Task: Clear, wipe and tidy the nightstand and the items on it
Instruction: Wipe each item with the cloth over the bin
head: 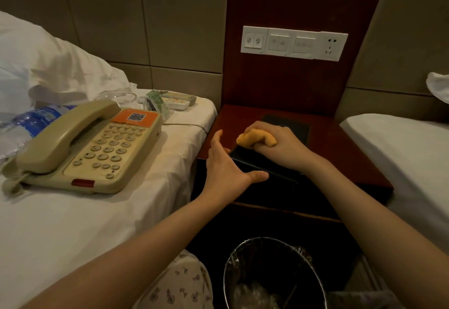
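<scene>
Right hand (279,143) is over the front-left part of the nightstand tabletop (340,153), fingers (257,130) curled tight round a yellow cloth (255,137). The cloth bulges out of the fist on the thumb side and presses down on a black box (252,160) standing on the tabletop. Left hand (228,170) is at the left edge of the nightstand: fingers straight and close together along the box's left side, thumb spread wide and lying across its near edge. It holds nothing.

A black mat (291,124) lies at the back of the tabletop, behind the right hand. A white switch panel (294,42) sits on the wood board above the nightstand. A lined bin (272,260) is on the floor in front of the nightstand. On the bed left of the nightstand are a beige phone (97,146), a water bottle (31,119) and two remotes (179,99).
</scene>
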